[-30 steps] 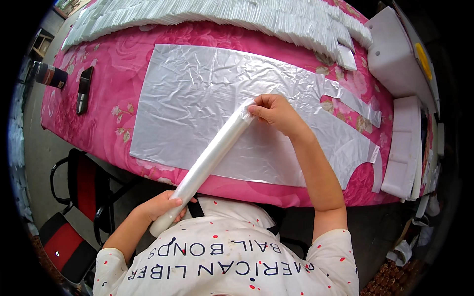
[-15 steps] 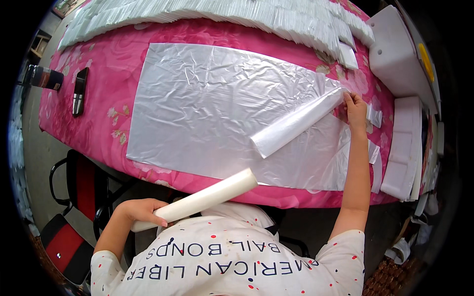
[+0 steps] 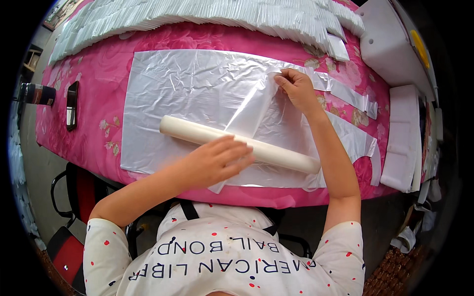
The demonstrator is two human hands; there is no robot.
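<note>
Shiny translucent plastic film [image 3: 168, 93], probably flat bags, lies spread and wrinkled on a pink flowered cloth. Across it, slantwise, lies a cream-white roll [image 3: 281, 154]. My left hand [image 3: 217, 159] is over the middle of this roll with fingers stretched out, slightly blurred; whether it touches the roll I cannot tell. My right hand [image 3: 295, 89] is closed in a pinch on the upper end of a folded plastic bag [image 3: 252, 106]. The bag hangs in a narrowing fold down toward the roll, which hides part of it.
Long rows of stacked white folded packets [image 3: 197, 14] line the far edge. A phone [image 3: 72, 106] and a dark jar [image 3: 38, 93] are at the left. White foam boxes [image 3: 401, 133] stand at the right, near plastic strips [image 3: 345, 93]. A red-and-black chair [image 3: 74, 254] is at lower left.
The cream roll has gone from my left hand near my body onto the film. My left hand has moved up and opened. My right hand has moved left, drawing the plastic with it.
</note>
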